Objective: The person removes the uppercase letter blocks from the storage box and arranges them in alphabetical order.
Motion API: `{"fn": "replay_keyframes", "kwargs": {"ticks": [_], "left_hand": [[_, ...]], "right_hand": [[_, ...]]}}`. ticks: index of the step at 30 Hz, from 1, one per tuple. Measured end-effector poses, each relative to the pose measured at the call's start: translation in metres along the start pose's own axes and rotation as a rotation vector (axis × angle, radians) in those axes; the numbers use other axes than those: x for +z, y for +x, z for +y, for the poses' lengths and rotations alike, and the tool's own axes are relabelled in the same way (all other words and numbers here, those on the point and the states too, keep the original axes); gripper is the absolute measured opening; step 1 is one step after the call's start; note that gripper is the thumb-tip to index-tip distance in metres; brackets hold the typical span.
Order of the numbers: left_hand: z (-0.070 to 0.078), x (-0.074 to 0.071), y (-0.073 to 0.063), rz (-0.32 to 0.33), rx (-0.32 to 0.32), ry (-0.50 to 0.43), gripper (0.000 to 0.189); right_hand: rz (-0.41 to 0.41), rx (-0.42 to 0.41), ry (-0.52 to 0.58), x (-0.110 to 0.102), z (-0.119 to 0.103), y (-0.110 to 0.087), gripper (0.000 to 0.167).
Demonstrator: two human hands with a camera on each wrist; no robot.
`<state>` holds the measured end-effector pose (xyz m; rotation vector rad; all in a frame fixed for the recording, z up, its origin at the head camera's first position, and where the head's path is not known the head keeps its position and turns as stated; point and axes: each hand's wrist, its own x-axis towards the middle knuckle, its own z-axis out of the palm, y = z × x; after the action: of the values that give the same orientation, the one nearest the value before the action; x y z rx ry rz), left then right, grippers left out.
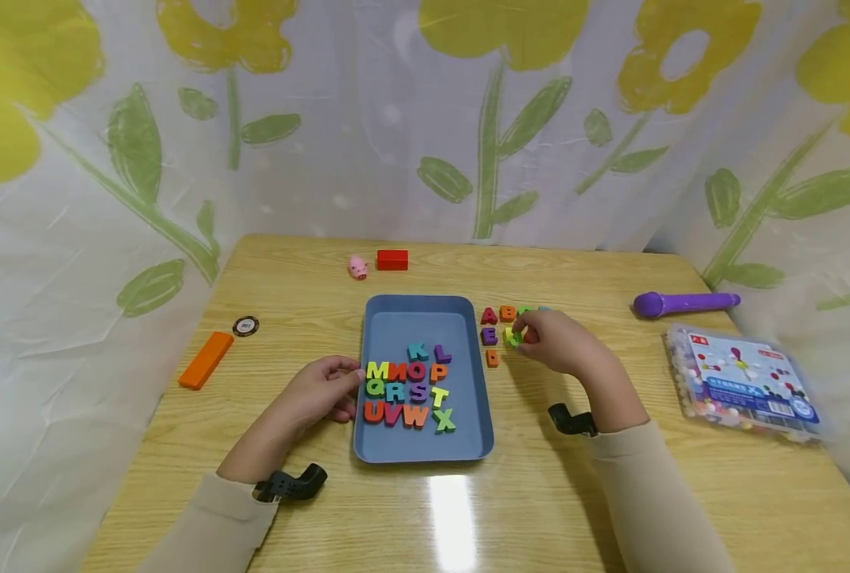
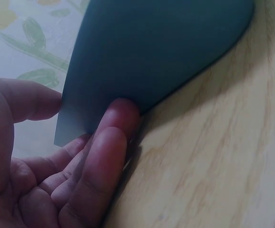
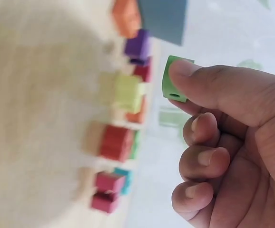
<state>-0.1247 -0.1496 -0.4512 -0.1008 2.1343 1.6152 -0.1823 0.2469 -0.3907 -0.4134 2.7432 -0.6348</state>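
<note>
My left hand (image 1: 322, 390) grips the left wall of the blue-grey tray (image 1: 425, 318). In the left wrist view the thumb lies on one side of that wall (image 2: 152, 52) and the fingers on the other. Several coloured letter blocks sit in rows inside the tray, among them a teal K (image 1: 417, 351) and a green X (image 1: 443, 421). To the right of the tray, my right hand (image 1: 564, 342) pinches a small green letter block (image 3: 168, 83) between thumb and forefinger, above the table. Below it are a red A (image 1: 489, 316), an orange B (image 1: 507, 313) and a purple E (image 1: 489, 337); the hand partly hides others.
Behind the tray stand a pink pig figure (image 1: 357, 267) and a red block (image 1: 392, 260). An orange bar (image 1: 206, 360) and a round chip (image 1: 246, 325) lie at left. Far right are a purple stick (image 1: 690, 304) and a clear box of beads (image 1: 743, 382).
</note>
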Motion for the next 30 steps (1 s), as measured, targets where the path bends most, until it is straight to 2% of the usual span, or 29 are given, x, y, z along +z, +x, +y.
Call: {"fn": "replay_keyframes", "kwargs": {"ticks": [7,22,26,30], "left_hand": [[-0.001,-0.002,0.001,-0.005,-0.002,-0.003,0.05],[-0.002,-0.002,0.001,-0.007,0.001,-0.014,0.049],[-0.002,-0.002,0.001,-0.003,0.0,-0.012,0.05],[0.0,-0.001,0.001,-0.002,-0.006,-0.002,0.051]], "right_hand": [[-0.038,0.034,0.007,0.012,0.008,-0.004,0.03],[-0.049,0.013,0.002,0.022,0.015,0.002,0.028],[-0.052,0.014,0.006,0.022,0.014,0.001,0.029],[-0.058,0.004,0.003,0.013,0.01,-0.003,0.032]]}}
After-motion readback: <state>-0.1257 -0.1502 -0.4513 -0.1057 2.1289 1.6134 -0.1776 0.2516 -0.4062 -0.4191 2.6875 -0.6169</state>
